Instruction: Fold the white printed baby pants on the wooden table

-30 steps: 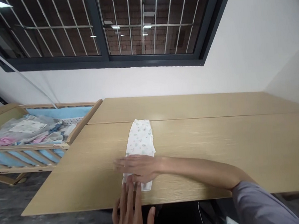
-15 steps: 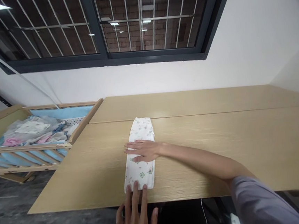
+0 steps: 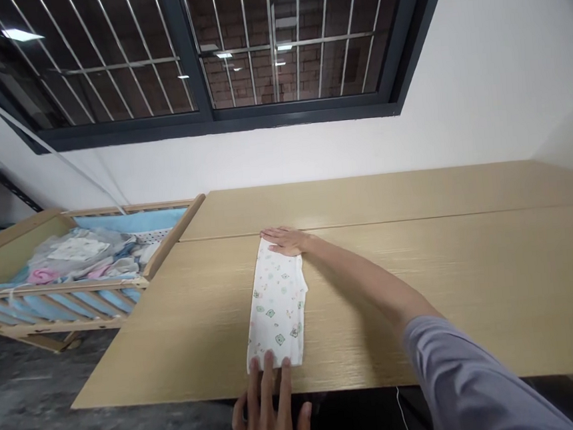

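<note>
A long, narrow folded white cloth (image 3: 277,303) with small green prints lies on the wooden table (image 3: 422,277), running from the near edge toward the middle seam. My right hand (image 3: 286,240) lies flat and open on the cloth's far end. My left hand (image 3: 270,407) reaches up from below the table's near edge, its outstretched fingertips pressing the cloth's near end. Neither hand grips anything.
A wooden crib (image 3: 71,274) with blue lining stands to the left, against the table's corner, holding a heap of baby clothes (image 3: 84,256). A white wall and a barred window (image 3: 202,48) lie behind the table. Dark floor shows at the lower left.
My right hand slid along the cloth from its near part to its far end, flattening it. My left hand stayed at the near end.
</note>
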Demonstrator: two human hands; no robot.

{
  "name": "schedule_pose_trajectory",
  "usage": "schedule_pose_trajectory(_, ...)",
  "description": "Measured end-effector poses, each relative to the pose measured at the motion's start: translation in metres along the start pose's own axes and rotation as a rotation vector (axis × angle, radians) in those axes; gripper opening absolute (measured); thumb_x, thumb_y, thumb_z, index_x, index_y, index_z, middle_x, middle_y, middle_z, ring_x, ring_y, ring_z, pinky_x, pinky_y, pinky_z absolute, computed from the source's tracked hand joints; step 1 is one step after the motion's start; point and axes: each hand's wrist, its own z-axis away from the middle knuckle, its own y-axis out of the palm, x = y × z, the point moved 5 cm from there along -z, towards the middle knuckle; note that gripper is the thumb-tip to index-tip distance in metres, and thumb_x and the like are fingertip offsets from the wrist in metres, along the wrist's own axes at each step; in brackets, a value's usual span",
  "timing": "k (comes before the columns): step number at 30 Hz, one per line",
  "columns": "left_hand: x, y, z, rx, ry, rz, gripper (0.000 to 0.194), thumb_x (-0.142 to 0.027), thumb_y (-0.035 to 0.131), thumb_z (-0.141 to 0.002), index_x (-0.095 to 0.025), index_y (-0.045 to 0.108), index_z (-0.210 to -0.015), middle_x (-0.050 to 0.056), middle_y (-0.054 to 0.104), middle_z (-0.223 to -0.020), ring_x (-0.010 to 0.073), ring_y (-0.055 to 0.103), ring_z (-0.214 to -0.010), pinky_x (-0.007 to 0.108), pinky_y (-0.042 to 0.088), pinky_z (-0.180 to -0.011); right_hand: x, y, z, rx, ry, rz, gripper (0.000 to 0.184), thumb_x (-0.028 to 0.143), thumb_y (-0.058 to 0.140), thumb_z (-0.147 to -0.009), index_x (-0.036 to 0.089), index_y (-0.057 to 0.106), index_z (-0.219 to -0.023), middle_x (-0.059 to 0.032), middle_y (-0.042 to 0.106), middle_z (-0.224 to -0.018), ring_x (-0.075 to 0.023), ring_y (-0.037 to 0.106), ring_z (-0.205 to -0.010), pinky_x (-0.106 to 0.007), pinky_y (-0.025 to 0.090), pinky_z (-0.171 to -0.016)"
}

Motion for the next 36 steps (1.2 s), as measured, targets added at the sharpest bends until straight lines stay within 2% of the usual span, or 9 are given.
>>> schedule_pose_trajectory(5,0.012,0.000,-0.005,0.056,-0.050,0.119,0.046,-0.036,0.055,-0.093,-0.027,0.056,-0.139,0.008,0.062,-0.142,0.0280,0.057,-0.128,0.043,0.037,-0.095,0.024,-0.010,0.014,-0.112,-0.040,0.036,0.065,0.048,0.031,-0.105,0.013,0.029,-0.159,-0.0140,0.022,-0.166,-0.0267,0.018,-0.155,-0.045,0.012,-0.126)
schedule_pose_trajectory(9,0.045,0.002,-0.016,0.095,-0.177,0.262,0.033,-0.036,0.049,-0.099,-0.031,0.058,-0.131,0.005,0.068,-0.132,0.0230,0.064,-0.115,0.040,0.037,-0.093,0.084,-0.031,0.055,-0.265,-0.104,0.010,0.053,0.040,0.040,-0.104,0.012,0.044,-0.149,-0.0198,0.046,-0.153,-0.0303,0.042,-0.142,-0.049,0.033,-0.117)
schedule_pose_trajectory(11,0.061,0.001,-0.023,0.057,-0.175,0.320,0.028,-0.035,0.049,-0.100,-0.031,0.060,-0.126,0.004,0.071,-0.126,0.0213,0.067,-0.110,0.039,0.037,-0.095,0.124,-0.037,0.083,-0.217,-0.196,-0.057,0.040,0.035,0.040,-0.105,0.013,0.060,-0.132,-0.0159,0.067,-0.125,-0.0254,0.061,-0.117,-0.044,0.047,-0.102)
schedule_pose_trajectory(13,0.071,0.000,-0.029,0.019,-0.100,0.372,0.025,-0.032,0.052,-0.099,-0.030,0.062,-0.122,0.002,0.072,-0.123,0.0199,0.068,-0.108,0.037,0.037,-0.096,0.162,-0.036,0.113,-0.109,-0.313,-0.126,0.035,0.032,0.039,-0.106,0.014,0.068,-0.114,-0.0099,0.072,-0.103,-0.0199,0.066,-0.095,-0.036,0.052,-0.089)
schedule_pose_trajectory(17,0.071,0.002,-0.034,0.025,0.077,0.381,0.029,-0.030,0.057,-0.097,-0.028,0.062,-0.125,0.002,0.072,-0.124,0.0184,0.068,-0.110,0.033,0.039,-0.095,0.212,-0.029,0.171,-0.082,-0.427,-0.104,0.034,0.036,0.042,-0.106,0.016,0.068,-0.113,-0.0093,0.072,-0.103,-0.0194,0.064,-0.099,-0.034,0.050,-0.092)
schedule_pose_trajectory(22,0.059,0.000,-0.028,0.040,0.234,0.370,0.033,-0.032,0.063,-0.094,-0.026,0.063,-0.126,0.005,0.073,-0.123,0.0197,0.068,-0.109,0.031,0.045,-0.092,0.235,-0.003,0.223,-0.181,-0.264,-0.033,0.045,0.050,0.053,-0.099,0.014,0.065,-0.123,-0.0159,0.070,-0.116,-0.0266,0.062,-0.111,-0.041,0.050,-0.097)
schedule_pose_trajectory(28,0.052,-0.014,-0.018,0.116,0.332,0.576,0.044,-0.001,0.046,-0.092,-0.029,0.067,-0.119,0.002,0.076,-0.108,0.0140,0.069,-0.094,0.025,0.053,-0.088,0.257,0.017,0.258,-0.275,-0.170,-0.017,0.030,0.014,0.057,-0.094,0.022,0.065,-0.122,-0.0134,0.073,-0.111,-0.0255,0.066,-0.104,-0.040,0.054,-0.091)
schedule_pose_trajectory(32,0.052,-0.021,-0.027,0.058,0.185,0.718,0.044,-0.004,0.050,-0.093,-0.032,0.066,-0.124,0.002,0.072,-0.104,0.0117,0.070,-0.091,0.020,0.056,-0.083,0.261,-0.001,0.264,-0.301,-0.143,-0.119,0.028,0.012,0.055,-0.093,0.022,0.066,-0.117,-0.0105,0.073,-0.100,-0.0230,0.069,-0.093,-0.039,0.057,-0.086)
schedule_pose_trajectory(36,0.058,-0.031,-0.072,-0.105,0.017,0.738,0.031,-0.015,0.057,-0.095,-0.029,0.069,-0.121,0.001,0.071,-0.097,0.0106,0.070,-0.085,0.017,0.056,-0.075,0.239,-0.046,0.249,-0.391,-0.023,-0.329,0.024,0.014,0.051,-0.096,0.019,0.066,-0.113,-0.0085,0.072,-0.100,-0.0194,0.068,-0.087,-0.036,0.058,-0.081)
